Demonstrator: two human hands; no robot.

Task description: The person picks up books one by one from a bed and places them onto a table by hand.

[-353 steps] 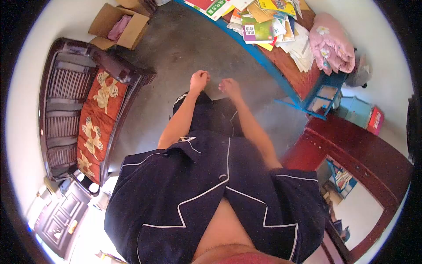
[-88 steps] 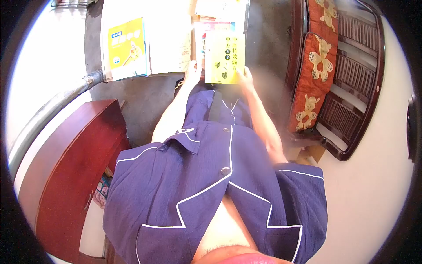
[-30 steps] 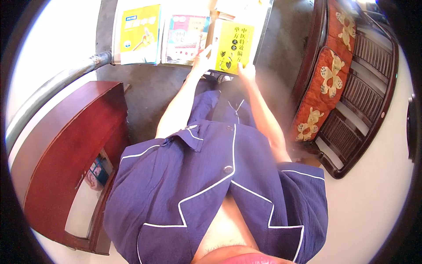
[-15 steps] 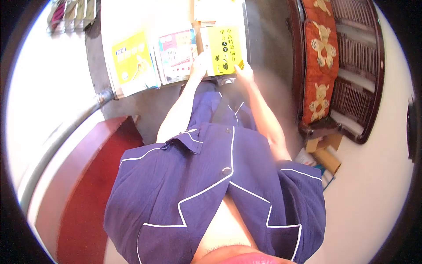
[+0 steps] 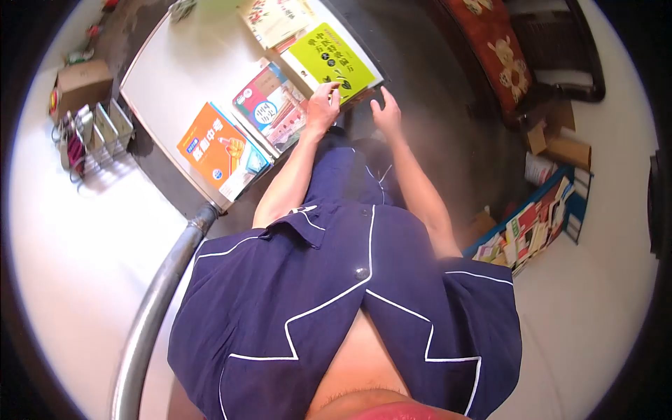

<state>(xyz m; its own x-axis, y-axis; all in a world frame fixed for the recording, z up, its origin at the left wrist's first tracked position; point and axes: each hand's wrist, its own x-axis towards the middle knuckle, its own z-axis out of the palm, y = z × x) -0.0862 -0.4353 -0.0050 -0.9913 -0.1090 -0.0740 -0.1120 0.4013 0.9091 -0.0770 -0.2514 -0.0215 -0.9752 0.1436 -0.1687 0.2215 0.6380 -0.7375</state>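
Note:
A yellow-green book [image 5: 327,59] with dark Chinese lettering lies at the near right corner of the white table [image 5: 157,84]. My left hand [image 5: 322,110] is at this book's near edge, fingers stretched over its lower corner; whether they press on it I cannot tell. My right hand [image 5: 387,113] stands off the table's near corner, thumb and fingers apart, holding nothing. Left of the green book lies a pink and blue history book [image 5: 269,105]. Farther left is an orange book [image 5: 218,147] on top of other books or papers.
Another book with a floral cover [image 5: 276,21] lies beyond the green one. A metal rail [image 5: 164,287] runs at the left, near a wire rack [image 5: 105,133] and a cardboard box [image 5: 82,84]. At the right are a wooden bench with a red cushion [image 5: 490,49] and a blue-edged crate of books [image 5: 535,224].
My view has turned, so the table appears slanted and the glare is weaker. My right hand has come away from the green book. My left hand remains near its edge.

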